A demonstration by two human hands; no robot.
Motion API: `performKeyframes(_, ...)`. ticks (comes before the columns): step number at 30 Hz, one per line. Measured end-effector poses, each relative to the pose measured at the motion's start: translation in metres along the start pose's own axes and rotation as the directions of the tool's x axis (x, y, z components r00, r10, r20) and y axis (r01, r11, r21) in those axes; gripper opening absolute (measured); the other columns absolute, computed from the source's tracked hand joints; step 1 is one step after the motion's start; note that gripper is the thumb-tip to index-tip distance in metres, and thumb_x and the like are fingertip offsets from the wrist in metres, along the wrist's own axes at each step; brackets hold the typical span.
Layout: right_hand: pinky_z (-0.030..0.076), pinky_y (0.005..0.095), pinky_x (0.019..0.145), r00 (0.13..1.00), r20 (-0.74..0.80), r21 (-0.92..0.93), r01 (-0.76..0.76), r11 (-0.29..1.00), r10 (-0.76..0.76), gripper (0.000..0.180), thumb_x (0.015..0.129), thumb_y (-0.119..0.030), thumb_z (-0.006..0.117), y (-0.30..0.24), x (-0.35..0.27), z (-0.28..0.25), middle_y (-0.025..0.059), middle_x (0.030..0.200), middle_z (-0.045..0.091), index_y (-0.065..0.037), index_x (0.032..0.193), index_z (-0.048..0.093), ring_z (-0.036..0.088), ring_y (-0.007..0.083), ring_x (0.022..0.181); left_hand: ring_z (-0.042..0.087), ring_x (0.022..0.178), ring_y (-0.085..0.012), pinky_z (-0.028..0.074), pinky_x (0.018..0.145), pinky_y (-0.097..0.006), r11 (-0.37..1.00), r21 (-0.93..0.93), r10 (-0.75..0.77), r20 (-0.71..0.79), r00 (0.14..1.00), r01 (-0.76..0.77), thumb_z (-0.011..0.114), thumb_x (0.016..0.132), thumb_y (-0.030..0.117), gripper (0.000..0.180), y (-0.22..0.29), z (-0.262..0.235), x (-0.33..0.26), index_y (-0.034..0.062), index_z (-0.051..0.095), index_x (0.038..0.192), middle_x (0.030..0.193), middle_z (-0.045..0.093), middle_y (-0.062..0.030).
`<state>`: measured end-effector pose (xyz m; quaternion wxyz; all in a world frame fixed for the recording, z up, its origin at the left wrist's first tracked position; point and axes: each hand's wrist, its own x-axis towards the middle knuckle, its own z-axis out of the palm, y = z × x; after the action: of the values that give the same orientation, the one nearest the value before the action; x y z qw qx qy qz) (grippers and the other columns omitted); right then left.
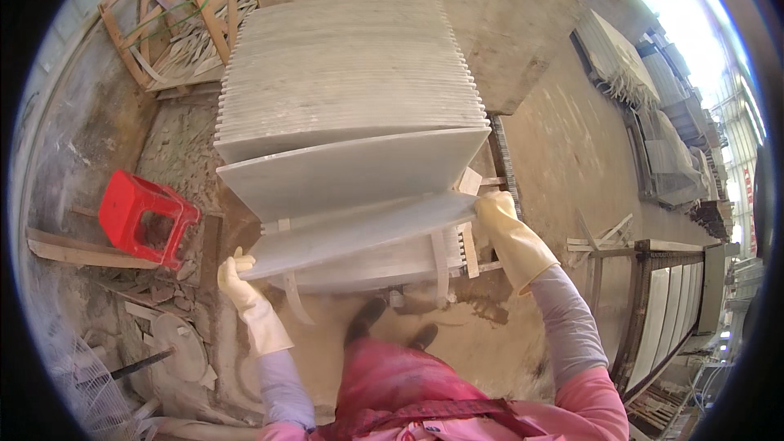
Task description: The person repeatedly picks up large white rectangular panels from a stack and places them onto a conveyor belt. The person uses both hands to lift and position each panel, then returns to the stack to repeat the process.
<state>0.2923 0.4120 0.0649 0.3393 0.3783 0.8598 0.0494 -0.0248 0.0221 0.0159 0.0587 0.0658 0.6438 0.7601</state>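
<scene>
I have the pale slab (367,235) slung crosswise in front of the wearer's body, just short of the leaning slab (359,165), its right end farther from the body than its left. The left hand (238,279), in a cream rubber glove, has its fingers bent around the near left corner; the right hand (496,211), gloved alike, is closed on the opposite end, though I can't see its fingertips behind the edge. Taking it by both ends probably keeps so wide a sheet level across, and the gloves likely spare the skin from sharp edges. I can't tell whether anything underneath bears its weight. Below it lie more pale sheets (367,272), with light strips (442,261) over them, perhaps as spacers or ties. Beyond the leaning slab, a row of slabs (343,65) stands packed face to face, presumably to save room and prevent toppling. Farther out, I see a red stool (149,216) on the left and a wooden crate (200,0) at upper left, holding broken offcuts.
</scene>
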Motion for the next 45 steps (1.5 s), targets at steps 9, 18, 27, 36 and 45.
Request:
performKeyframes(9, 0.052, 0.0341, 0.073, 0.982, 0.135, 0.007, 0.133, 0.991, -0.133, 0.020, 0.073, -0.019, 0.065, -0.002, -0.059, -0.024, 0.0071, 0.094, 0.069, -0.016, 0.091, 0.072, 0.066, 0.0232, 0.091, 0.059, 0.069, -0.0290, 0.045, 0.078, -0.041, 0.961, 0.054, -0.266, -0.110, 0.958, 0.273, 0.049, 0.080, 0.012, 0.023, 0.009, -0.002, 0.039, 0.0031, 0.049, 0.059, 0.058, 0.056, -0.0137)
performKeyframes(18, 0.050, 0.0304, 0.081, 0.982, 0.068, 0.171, -0.188, 0.967, 0.179, 0.013, 0.067, -0.016, 0.069, -0.024, -0.069, 0.056, 0.0050, 0.089, 0.069, -0.018, 0.079, 0.072, 0.064, 0.0210, 0.094, 0.054, 0.061, -0.0242, 0.048, 0.085, -0.042, 0.978, 0.047, -0.199, -0.063, 0.978, 0.202, 0.049, 0.087, 0.014, 0.029, 0.016, -0.016, 0.017, 0.0045, 0.046, 0.059, 0.054, 0.051, -0.0103)
performKeyframes(27, 0.049, 0.0347, 0.075, 0.892, -0.343, 0.406, -0.143, 0.903, 0.295, 0.011, 0.058, -0.013, 0.070, -0.034, -0.057, 0.106, 0.0049, 0.073, 0.067, -0.017, 0.068, 0.070, 0.065, 0.0241, 0.080, 0.057, 0.074, -0.0265, 0.044, 0.085, -0.042, 0.999, 0.013, -0.048, 0.044, 0.998, 0.047, 0.049, 0.092, 0.025, 0.035, 0.009, -0.019, 0.011, 0.0009, 0.055, 0.067, 0.065, 0.060, -0.0139)
performKeyframes(36, 0.054, 0.0364, 0.057, 0.856, -0.345, 0.417, -0.229, 0.880, 0.386, 0.010, 0.064, -0.007, 0.061, -0.045, -0.070, 0.090, 0.0120, 0.070, 0.065, -0.006, 0.069, 0.069, 0.066, 0.0279, 0.066, 0.059, 0.073, -0.0256, 0.044, 0.081, -0.042, 0.988, 0.152, -0.029, 0.025, 0.999, 0.025, 0.050, 0.088, 0.032, 0.037, 0.033, 0.011, -0.010, -0.0016, 0.062, 0.078, 0.072, 0.063, -0.0140)
performKeyframes(45, 0.052, 0.0369, 0.063, 0.804, -0.444, 0.564, -0.091, 0.821, 0.395, 0.010, 0.062, -0.008, 0.061, -0.046, -0.080, 0.081, 0.0127, 0.067, 0.065, -0.007, 0.068, 0.069, 0.065, 0.0305, 0.065, 0.060, 0.073, -0.0265, 0.046, 0.077, -0.044, 0.984, 0.163, -0.074, -0.024, 0.997, 0.077, 0.052, 0.085, 0.034, 0.040, 0.038, 0.008, -0.015, -0.0021, 0.066, 0.076, 0.072, 0.065, -0.0154)
